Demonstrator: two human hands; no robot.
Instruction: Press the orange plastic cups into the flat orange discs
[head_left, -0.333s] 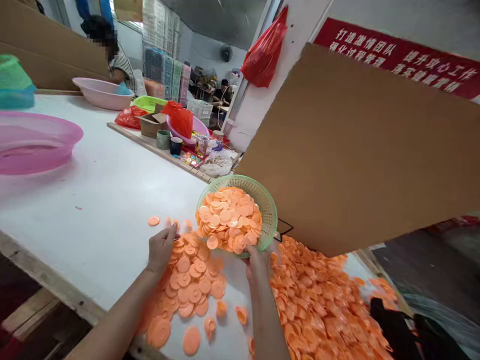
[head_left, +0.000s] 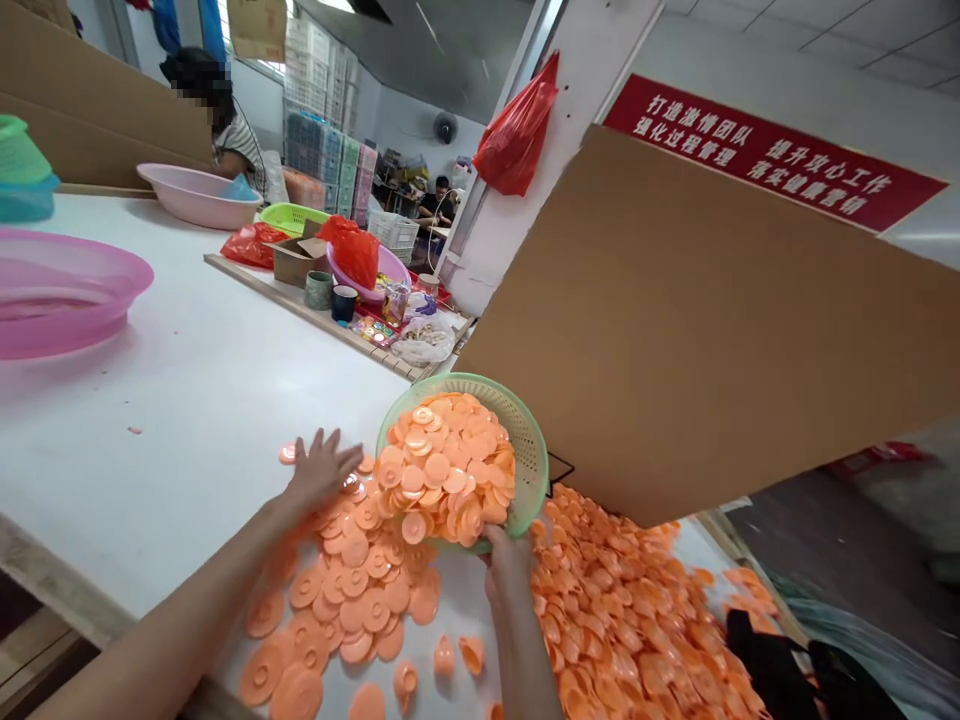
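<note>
- Orange discs fill a green basket, heaped high and showing at its near, tilted side.
- More flat discs lie in a loose pile on the white counter, between the two forearms, some overlapping, some lying singly toward the near edge.
- Left grip: fingers spread apart, palm down, at the far left side of the loose pile, just beside the basket; whether it touches any disc, I cannot tell.
- Right grip: clamped on the near rim of the green basket, thumb on top; the fingers underneath are mostly hidden.
- Three small cup-shaped orange pieces stand or lie near the right forearm, apart from the discs.
- To the right of that forearm, a broad heap of cupped orange parts covers the counter.
- Behind this heap leans a large cardboard sheet, beneath a red banner.
- At far left sits a translucent pink basin.
- Across the counter, a person in a striped top is beside a pale pink basin.
- A red plastic bag hangs on the pillar.
</note>
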